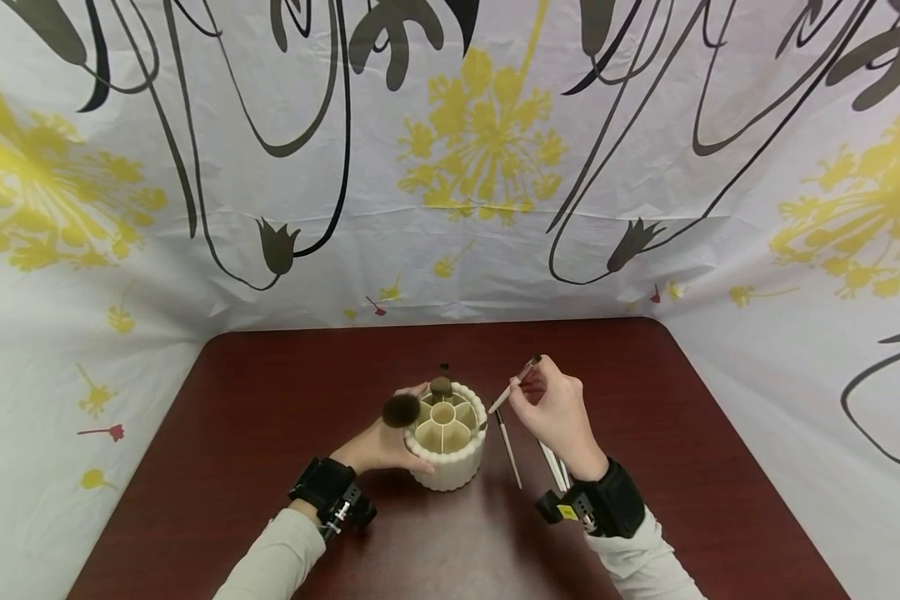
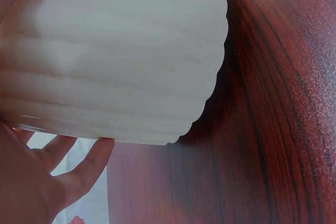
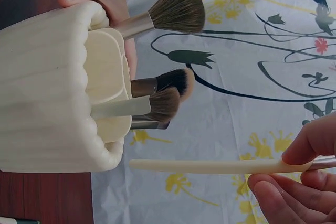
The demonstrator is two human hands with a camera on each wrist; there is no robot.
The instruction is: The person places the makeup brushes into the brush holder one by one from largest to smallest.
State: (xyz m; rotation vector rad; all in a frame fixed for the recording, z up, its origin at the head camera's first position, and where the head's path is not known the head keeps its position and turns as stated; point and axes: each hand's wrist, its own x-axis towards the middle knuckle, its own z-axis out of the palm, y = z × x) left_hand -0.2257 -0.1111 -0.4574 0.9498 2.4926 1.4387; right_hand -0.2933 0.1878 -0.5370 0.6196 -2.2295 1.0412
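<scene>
A cream, ribbed brush holder with several compartments stands upright on the table. My left hand grips its left side, the fingers and thumb spread round the wall. In the right wrist view, several makeup brushes stand in it bristles up, among them a large fluffy brush and a smaller brown-haired brush. Right of the holder, my right hand pinches a slim makeup brush near its ferrule. The pale handle end points at the holder's rim, apart from it; its bristles are outside the right wrist view.
On the dark red wooden table, a thin brush lies right of the holder. More pale-handled brushes lie partly hidden under my right wrist. A white patterned cloth hangs behind the table and along its sides.
</scene>
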